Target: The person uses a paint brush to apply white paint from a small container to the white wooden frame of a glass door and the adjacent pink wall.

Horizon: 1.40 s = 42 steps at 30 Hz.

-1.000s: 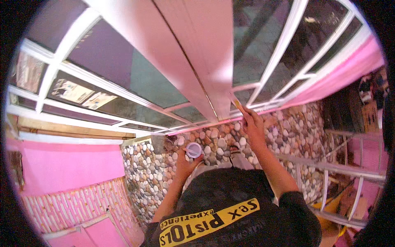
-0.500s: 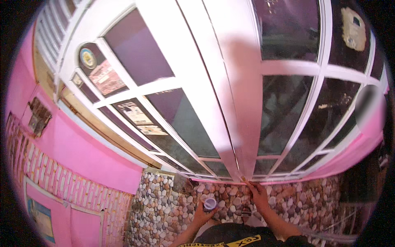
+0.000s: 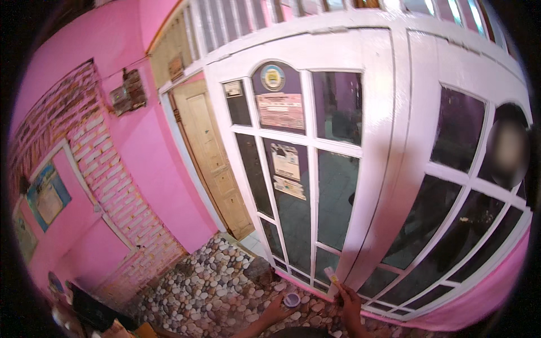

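Low in the view, my left hand [image 3: 274, 311] is closed around a small round cup [image 3: 291, 300] with a pale lilac-white inside. My right hand [image 3: 348, 301] grips what looks like a small flat paintbrush [image 3: 332, 276], pale at its tip with a yellow patch lower down. The brush points up in front of the bottom part of a white double door [image 3: 380, 141] with dark glass panes. Whether its tip touches the door cannot be made out. My fingers partly hide the brush's lower end.
Left of the white door stands a beige wooden door [image 3: 205, 149] in a pink wall [image 3: 160, 186]. A pebble-patterned floor [image 3: 208, 284] runs below. A dark object [image 3: 98, 307] lies at the lower left. Right, a person [image 3: 510, 146] shows at the door panes.
My view has swung up and to the left, bringing in the beige door and more pink wall. Both hands sit lower in the picture, still holding the cup and the brush.
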Each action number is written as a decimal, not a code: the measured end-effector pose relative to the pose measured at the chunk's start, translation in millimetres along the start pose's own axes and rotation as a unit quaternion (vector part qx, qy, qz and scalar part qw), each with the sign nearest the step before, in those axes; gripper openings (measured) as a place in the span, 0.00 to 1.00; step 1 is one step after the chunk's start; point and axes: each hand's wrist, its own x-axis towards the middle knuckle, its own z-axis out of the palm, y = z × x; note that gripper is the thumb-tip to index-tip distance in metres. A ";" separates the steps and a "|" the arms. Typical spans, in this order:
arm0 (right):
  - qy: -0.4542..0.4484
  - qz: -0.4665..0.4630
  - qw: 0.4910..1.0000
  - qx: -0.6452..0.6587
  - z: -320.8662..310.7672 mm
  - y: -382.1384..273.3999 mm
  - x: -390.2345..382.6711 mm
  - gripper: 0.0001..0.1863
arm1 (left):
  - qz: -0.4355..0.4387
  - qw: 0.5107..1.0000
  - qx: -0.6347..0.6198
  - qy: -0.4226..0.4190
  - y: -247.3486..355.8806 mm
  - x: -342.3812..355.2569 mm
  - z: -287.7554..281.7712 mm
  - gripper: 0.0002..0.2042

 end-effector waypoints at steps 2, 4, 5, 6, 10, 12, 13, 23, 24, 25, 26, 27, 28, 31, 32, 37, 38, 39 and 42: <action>0.016 0.011 1.000 -0.021 13.8 -3.1 -10.5 0.17 | -0.009 1.000 -0.010 0.014 -12.5 -14.8 -2.6 0.38; -0.013 0.028 0.999 -0.015 19.3 3.6 -16.0 0.17 | 0.022 0.997 0.005 0.074 -50.4 -27.8 1.3 0.38; -0.013 0.023 0.999 -0.025 24.3 -0.2 -19.4 0.17 | 0.018 0.997 -0.004 0.073 -45.5 -36.9 1.6 0.38; -0.013 0.034 0.999 -0.038 33.7 -4.6 -25.4 0.16 | 0.012 0.997 -0.009 0.074 -43.3 -47.6 -2.9 0.39; -0.024 0.049 0.997 -0.048 41.6 -5.4 -38.6 0.16 | -0.091 0.992 0.055 0.064 -61.9 -78.7 -5.9 0.41; -0.072 0.050 0.993 -0.074 61.8 -22.4 -58.1 0.19 | -0.044 0.993 -0.021 0.107 -77.7 -93.7 -4.3 0.41; -0.065 0.000 0.997 -0.049 57.1 4.1 -47.9 0.18 | -0.046 0.992 -0.021 0.116 -80.8 -98.5 -4.4 0.41; -0.084 0.041 0.993 -0.067 48.2 1.8 -70.3 0.19 | -0.076 0.991 -0.017 0.108 -82.1 -114.8 4.8 0.39; -0.074 0.038 0.994 -0.071 36.7 8.2 -64.8 0.19 | -0.071 0.993 -0.037 0.090 -66.8 -113.6 -0.2 0.39; -0.075 -0.010 0.987 -0.142 24.4 19.9 -56.6 0.19 | -0.066 0.993 -0.068 0.065 -54.7 -113.9 -4.8 0.39; -0.080 -0.056 0.973 -0.210 20.2 29.0 -52.1 0.19 | -0.065 0.993 -0.069 0.064 -54.1 -116.2 -4.7 0.39; -0.079 -0.056 0.973 -0.212 14.9 38.0 -48.2 0.19 | -0.079 0.992 -0.060 0.080 -53.5 -117.1 -3.4 0.38; -0.079 -0.071 0.969 -0.223 14.2 43.4 -46.7 0.19 | -0.093 0.990 -0.050 0.095 -55.0 -117.6 -2.5 0.38; -0.090 -0.046 0.974 -0.202 52.2 22.7 -71.3 0.19 | -0.058 0.987 -0.057 0.141 -110.4 -124.3 8.9 0.38; -0.081 -0.009 0.981 -0.174 59.3 11.1 -80.2 0.19 | -0.057 0.987 -0.061 0.134 -108.1 -125.6 10.6 0.38; -0.083 0.058 0.992 -0.076 63.1 2.3 -88.6 0.16 | -0.087 0.984 -0.041 0.151 -78.3 -135.2 -5.8 0.37; -0.086 0.062 0.991 -0.075 67.0 -0.6 -91.0 0.16 | -0.086 0.985 -0.042 0.145 -69.2 -137.3 -9.0 0.37; -0.080 0.060 0.992 -0.074 69.8 -0.7 -92.2 0.16 | -0.066 0.983 -0.062 0.158 -57.5 -139.2 -14.6 0.38; -0.099 0.052 0.989 -0.092 81.4 1.1 -94.9 0.16 | -0.038 0.981 -0.091 0.170 -65.7 -141.2 -16.7 0.38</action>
